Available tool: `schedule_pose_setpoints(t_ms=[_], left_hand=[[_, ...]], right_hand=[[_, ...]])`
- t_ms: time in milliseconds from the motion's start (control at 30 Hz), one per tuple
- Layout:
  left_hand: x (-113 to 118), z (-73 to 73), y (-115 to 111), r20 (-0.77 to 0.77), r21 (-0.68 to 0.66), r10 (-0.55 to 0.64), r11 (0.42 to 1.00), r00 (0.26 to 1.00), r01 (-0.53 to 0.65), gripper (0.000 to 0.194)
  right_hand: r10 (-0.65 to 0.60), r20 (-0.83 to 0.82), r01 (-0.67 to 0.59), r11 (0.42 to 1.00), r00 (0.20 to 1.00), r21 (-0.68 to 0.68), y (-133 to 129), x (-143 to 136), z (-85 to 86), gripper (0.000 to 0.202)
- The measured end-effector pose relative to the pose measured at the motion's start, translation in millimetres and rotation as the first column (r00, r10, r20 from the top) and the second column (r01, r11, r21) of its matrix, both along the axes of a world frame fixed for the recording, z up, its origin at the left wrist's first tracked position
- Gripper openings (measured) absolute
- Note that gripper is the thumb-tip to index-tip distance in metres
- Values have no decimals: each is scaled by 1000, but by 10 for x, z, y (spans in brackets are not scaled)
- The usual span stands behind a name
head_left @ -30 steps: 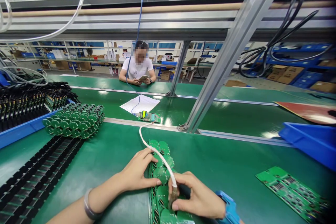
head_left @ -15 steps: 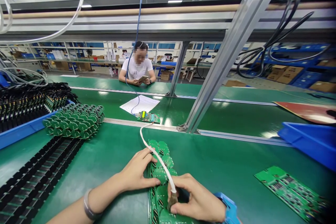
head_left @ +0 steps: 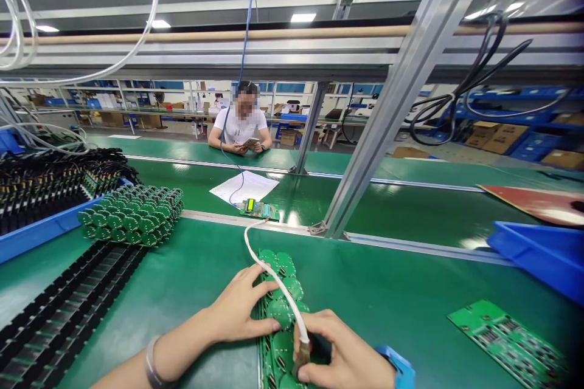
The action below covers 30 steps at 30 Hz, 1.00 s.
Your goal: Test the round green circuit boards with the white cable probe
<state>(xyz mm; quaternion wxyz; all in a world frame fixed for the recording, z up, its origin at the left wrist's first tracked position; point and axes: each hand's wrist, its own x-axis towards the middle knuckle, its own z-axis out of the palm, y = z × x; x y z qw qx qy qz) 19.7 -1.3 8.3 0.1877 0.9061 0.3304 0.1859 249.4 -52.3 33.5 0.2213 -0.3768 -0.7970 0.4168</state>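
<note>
A long panel of round green circuit boards [head_left: 279, 310] lies in front of me on the green table. My left hand [head_left: 237, 307] rests along its left side with fingers spread, the thumb on the boards and the fingertips near the far end. Pinched between the thumb and fingers of my right hand [head_left: 340, 349] is a brownish taped probe head [head_left: 301, 357], held down against the panel. Its lower end is hidden. From it a white cable [head_left: 274, 276] arches over the panel to a small tester board [head_left: 259, 208] with a lit yellow-green display.
A stack of round green boards [head_left: 132, 216] stands left, behind black slotted strips [head_left: 68, 310]. A blue bin [head_left: 45, 228] holds black cabled parts. At right are another green board [head_left: 506, 337] and a blue tray [head_left: 538, 255]. A metal post [head_left: 378, 127] slants up. A person [head_left: 241, 124] sits opposite.
The view has tilted up slightly, so everything sits a little lower in the picture. Both hands keep nearly the same place on the panel, the probe head still held in my right hand.
</note>
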Motion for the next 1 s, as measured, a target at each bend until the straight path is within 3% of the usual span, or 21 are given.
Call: schedule_pose_setpoints(t_ms=[200, 467, 700, 1000], left_hand=[[7, 10, -21, 2, 23, -3, 1000, 1000, 3, 66], [27, 0, -42, -21, -31, 17, 999, 1000, -18, 61], [41, 46, -42, -103, -164, 42, 985, 994, -58, 63], [41, 62, -43, -120, -159, 41, 985, 992, -60, 63]], right_hand=[[-21, 32, 21, 1000, 999, -9, -24, -7, -9, 11], [-25, 38, 27, 999, 999, -35, -7, -23, 36, 10], [-46, 35, 47, 998, 998, -43, -26, -20, 29, 13], [-56, 72, 61, 996, 996, -60, -15, -20, 9, 17]])
